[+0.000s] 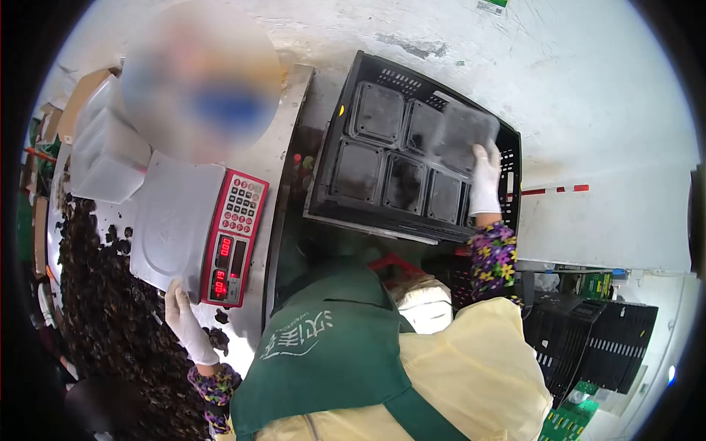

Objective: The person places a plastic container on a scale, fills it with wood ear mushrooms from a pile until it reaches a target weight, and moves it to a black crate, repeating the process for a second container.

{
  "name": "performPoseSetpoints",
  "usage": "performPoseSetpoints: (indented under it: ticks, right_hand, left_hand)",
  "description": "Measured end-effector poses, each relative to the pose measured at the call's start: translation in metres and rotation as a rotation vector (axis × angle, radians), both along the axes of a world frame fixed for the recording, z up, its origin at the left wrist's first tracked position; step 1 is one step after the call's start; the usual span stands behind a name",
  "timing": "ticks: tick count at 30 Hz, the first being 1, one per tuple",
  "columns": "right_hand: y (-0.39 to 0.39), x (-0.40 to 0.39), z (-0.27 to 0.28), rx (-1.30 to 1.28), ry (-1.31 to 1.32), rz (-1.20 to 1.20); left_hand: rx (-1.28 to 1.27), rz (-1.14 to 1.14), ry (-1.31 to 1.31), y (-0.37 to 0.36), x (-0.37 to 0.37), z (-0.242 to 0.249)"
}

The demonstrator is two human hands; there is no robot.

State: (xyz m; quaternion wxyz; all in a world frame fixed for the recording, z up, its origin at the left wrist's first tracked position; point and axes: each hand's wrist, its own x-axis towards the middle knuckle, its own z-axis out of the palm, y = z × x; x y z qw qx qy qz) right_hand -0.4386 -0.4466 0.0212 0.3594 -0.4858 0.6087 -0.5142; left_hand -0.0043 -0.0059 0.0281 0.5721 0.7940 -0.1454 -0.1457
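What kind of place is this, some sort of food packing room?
Probably a produce packing station: a grey electronic scale with a red keypad, a heap of dark dried produce, and a black plastic crate filled with clear lidded plastic boxes.

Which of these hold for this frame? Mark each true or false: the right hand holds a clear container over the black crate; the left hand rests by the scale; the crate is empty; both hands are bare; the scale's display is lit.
1. The right hand holds a clear container over the black crate: true.
2. The left hand rests at the near corner of the scale: true.
3. The crate is empty: false, clear lidded containers fill it.
4. Both hands are bare: false, both wear white gloves.
5. The scale's display is lit: true, red digits glow.
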Motion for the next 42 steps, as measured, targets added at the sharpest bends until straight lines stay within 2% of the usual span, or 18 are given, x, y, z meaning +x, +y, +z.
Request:
performPoseSetpoints:
  ticks: [3,7,9,11,14,17,19,21,23,26,27,29,30,31,32,33,37,42]
  right_hand:
    - [-0.028,-0.067,-0.022,0.179,0.140,-0.091]
    - [-0.063,-0.095,-0.086,0.345,-0.078,0.007]
    - [-0.098,-0.101,-0.129,0.295,0.362,0.040]
    - [-0.087,-0.026,-0.070,0.291,1.013,-0.221]
    - [-0.134,0.036,-0.065,-0.497,0.891,0.087]
    - [-0.099,0.186,0.018,-0.747,0.626,0.465]
    - [-0.071,0.281,0.045,-0.764,0.564,0.715]
    - [-0.035,0.372,0.055,-0.892,0.566,0.893]
    - [-0.010,0.455,0.048,-0.862,0.433,1.056]
    - [0.029,0.576,0.046,-1.119,0.327,1.336]
    - [0.052,0.612,0.048,-1.212,0.269,1.409]
    - [0.095,0.667,0.054,-1.512,0.552,1.288]
    - [0.109,0.694,0.045,-1.500,0.623,1.315]
    - [0.122,0.700,0.050,-1.347,0.902,1.445]
    - [0.117,0.728,0.033,-1.214,0.934,1.547]
    - [0.114,0.750,0.038,-1.210,1.219,1.591]
    - [0.102,0.771,0.056,-1.048,1.090,1.613]
    - [0.077,0.772,0.030,-1.012,0.881,1.726]
  left_hand:
    - [0.018,0.088,0.011,0.012,-0.005,0.001]
    - [0.038,0.158,0.037,0.017,0.000,-0.003]
    - [0.071,0.171,0.003,0.017,0.002,0.001]
    - [0.047,0.227,-0.045,0.019,0.007,0.005]
    - [0.069,0.336,-0.116,0.027,0.005,0.007]
    - [0.004,0.424,-0.057,0.044,-0.005,0.001]
    - [-0.034,0.531,0.048,0.042,-0.020,0.013]
    - [-0.137,0.548,0.017,0.068,-0.029,-0.009]
    - [-0.049,0.662,-0.025,0.092,-0.043,-0.023]
    - [-0.131,0.858,0.182,0.116,-0.075,-0.014]
    - [-0.119,0.876,0.125,0.129,-0.086,-0.022]
    - [0.056,0.936,-0.046,0.150,-0.110,-0.037]
    - [0.112,0.998,-0.005,0.152,-0.120,-0.034]
    - [0.128,1.047,-0.012,0.153,-0.132,-0.042]
    - [0.108,1.092,0.006,0.157,-0.142,-0.043]
    - [0.076,1.120,0.007,0.160,-0.152,-0.046]
    - [-0.010,1.276,0.126,0.166,-0.183,-0.066]
    - [0.258,1.134,0.023,0.154,-0.165,-0.095]
